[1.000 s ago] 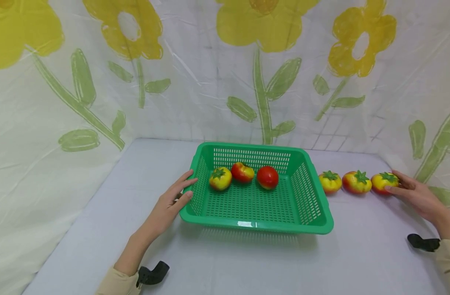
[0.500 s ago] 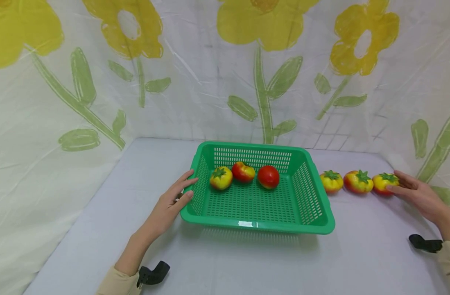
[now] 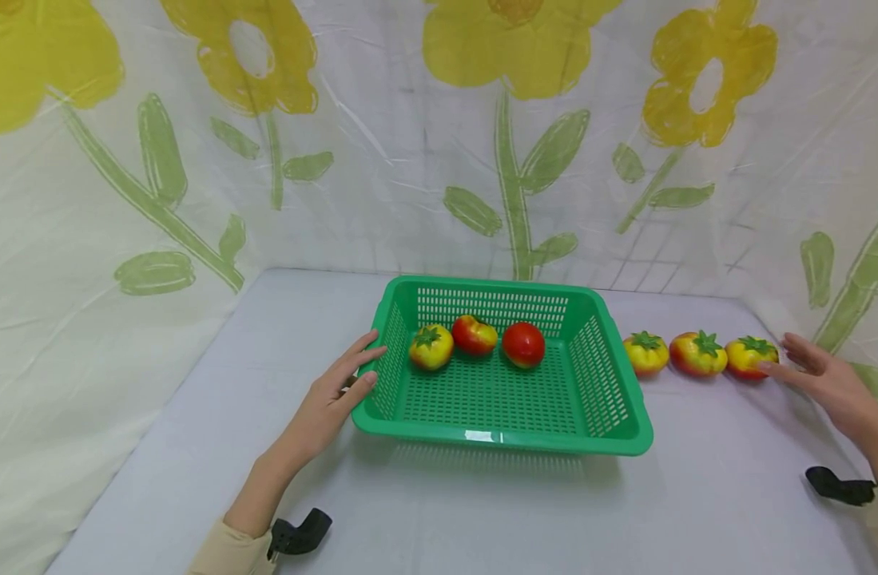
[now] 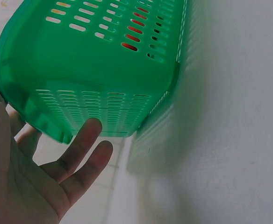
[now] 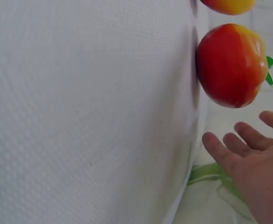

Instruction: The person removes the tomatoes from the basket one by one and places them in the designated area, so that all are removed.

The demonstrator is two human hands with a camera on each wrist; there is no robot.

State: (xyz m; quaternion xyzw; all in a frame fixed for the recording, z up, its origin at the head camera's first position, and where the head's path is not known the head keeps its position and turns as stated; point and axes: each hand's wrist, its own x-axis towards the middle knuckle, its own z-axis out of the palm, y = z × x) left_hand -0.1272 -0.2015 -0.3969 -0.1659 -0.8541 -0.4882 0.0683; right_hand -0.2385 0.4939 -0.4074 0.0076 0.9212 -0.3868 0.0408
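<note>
My left hand [image 3: 331,391] rests at the left rim of a green plastic basket [image 3: 496,443], its fingers laid over the edge. In the left wrist view, fairly straight fingers [image 4: 82,144] lie along the outside of the perforated wall. Three red-and-yellow, tomato-like fruits sit inside: a yellowish one [image 3: 431,349], a two-coloured one [image 3: 473,337] and a red one [image 3: 523,346]. My right hand [image 3: 830,387] is spread beside the rightmost fruit [image 3: 748,363] of a row on the table. The right wrist view shows a gap between the fingers [image 5: 213,144] and that fruit.
Two more leafy-topped fruits, one middle [image 3: 697,355] and one left [image 3: 645,357], stand in the row beside the basket's right wall. A white cloth covers the table [image 3: 482,519]. Behind it hangs a white curtain [image 3: 381,176] with yellow flowers.
My right hand has drawn back to the right from the rightmost fruit, its fingers spreading wider. The fruit stays in place. My left hand and the basket hold still.
</note>
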